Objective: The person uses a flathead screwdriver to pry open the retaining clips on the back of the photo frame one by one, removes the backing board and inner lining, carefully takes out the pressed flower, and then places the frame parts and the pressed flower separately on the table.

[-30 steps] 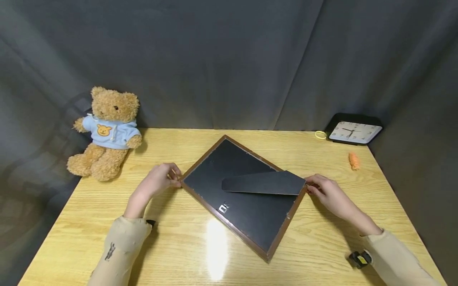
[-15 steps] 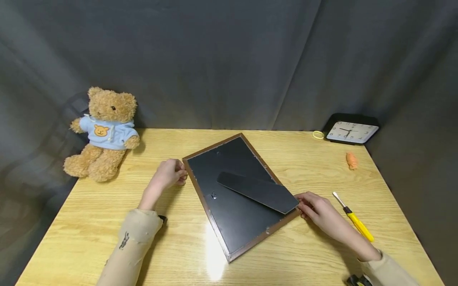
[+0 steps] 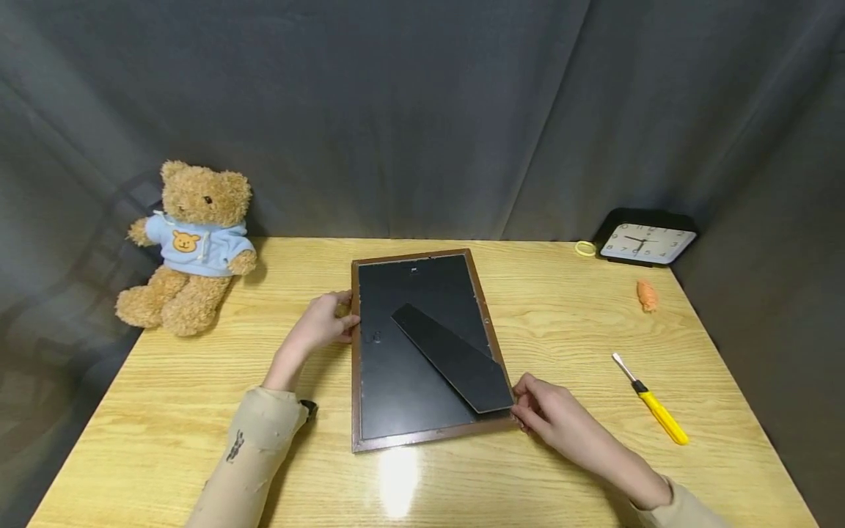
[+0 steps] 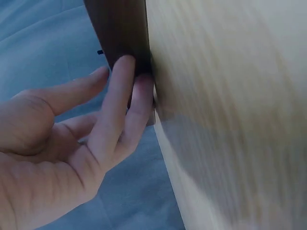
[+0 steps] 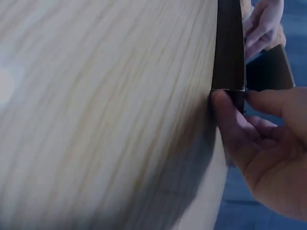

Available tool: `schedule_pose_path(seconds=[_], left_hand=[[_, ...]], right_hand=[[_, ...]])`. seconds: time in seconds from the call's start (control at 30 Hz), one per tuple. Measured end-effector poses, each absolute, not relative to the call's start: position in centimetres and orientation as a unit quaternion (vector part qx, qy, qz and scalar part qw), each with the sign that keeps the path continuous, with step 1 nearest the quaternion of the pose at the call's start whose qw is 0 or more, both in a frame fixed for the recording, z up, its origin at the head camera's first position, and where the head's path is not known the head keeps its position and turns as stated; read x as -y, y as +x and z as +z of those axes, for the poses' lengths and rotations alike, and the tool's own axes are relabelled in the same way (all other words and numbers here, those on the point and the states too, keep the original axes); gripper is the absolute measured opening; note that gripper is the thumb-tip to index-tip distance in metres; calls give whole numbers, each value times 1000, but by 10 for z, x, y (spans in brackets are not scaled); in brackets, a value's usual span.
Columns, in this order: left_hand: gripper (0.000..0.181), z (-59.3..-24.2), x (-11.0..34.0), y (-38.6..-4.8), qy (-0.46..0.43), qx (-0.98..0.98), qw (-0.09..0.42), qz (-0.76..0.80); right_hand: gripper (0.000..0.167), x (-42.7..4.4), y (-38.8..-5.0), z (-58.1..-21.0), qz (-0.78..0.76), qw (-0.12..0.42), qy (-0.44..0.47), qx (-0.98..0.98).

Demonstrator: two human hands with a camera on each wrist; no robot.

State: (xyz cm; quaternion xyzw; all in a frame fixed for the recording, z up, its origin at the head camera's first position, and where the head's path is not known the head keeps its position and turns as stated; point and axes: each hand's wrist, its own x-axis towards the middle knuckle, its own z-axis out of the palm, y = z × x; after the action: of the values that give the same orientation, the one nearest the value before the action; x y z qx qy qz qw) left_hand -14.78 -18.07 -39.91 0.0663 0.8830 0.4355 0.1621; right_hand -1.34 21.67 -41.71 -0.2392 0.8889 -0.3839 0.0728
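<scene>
A picture frame lies face down on the wooden table, showing its black back, brown rim and a black stand flap slanting across it. At its left rim, my left hand holds the edge between thumb and fingers. In the left wrist view, the left fingers lie against the brown side of the frame. My right hand pinches the near right corner, beside the wide end of the flap. In the right wrist view, thumb and fingers of the right hand close on that corner.
A teddy bear in a blue hoodie sits at the back left. Towards the right lie a yellow-handled screwdriver and a small orange object. A black clock and a yellow ring are at the back right.
The picture frame has turned clockwise from a diamond slant to nearly upright. My right hand has moved nearer and leftward with its corner, uncovering the screwdriver. My left hand has shifted slightly right.
</scene>
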Motion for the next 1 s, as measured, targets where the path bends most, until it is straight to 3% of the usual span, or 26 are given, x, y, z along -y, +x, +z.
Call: schedule_pose_path(seconds=[0.3,0.43,0.53,0.6,0.77,0.87,1.0], left_hand=[[57,-400,186,-148,110,-902,142,393],[59,-399,188,-150,116,-901,151,390],[62,-399,188,-150,116,-897,163,394],[63,-399,189,-149,120,-901,165,384],[66,-399,190,-146,119,-904,175,372],[64,-399,190,-144,118,-898,182,384],[63,-398,190,-143,126,-895,175,390]], right_hand=[[16,-196,-9,-408,-306,43,-227,-923],[15,-186,-16,-396,-250,-27,-203,-946],[5,-172,-27,-389,-243,-80,-188,-948],[26,-160,-33,-388,-245,-90,-194,-946],[76,-130,-42,-395,-227,-37,-217,-949],[88,-120,-44,-403,-213,-10,-235,-948],[90,-115,-44,-411,-206,-16,-248,-946]])
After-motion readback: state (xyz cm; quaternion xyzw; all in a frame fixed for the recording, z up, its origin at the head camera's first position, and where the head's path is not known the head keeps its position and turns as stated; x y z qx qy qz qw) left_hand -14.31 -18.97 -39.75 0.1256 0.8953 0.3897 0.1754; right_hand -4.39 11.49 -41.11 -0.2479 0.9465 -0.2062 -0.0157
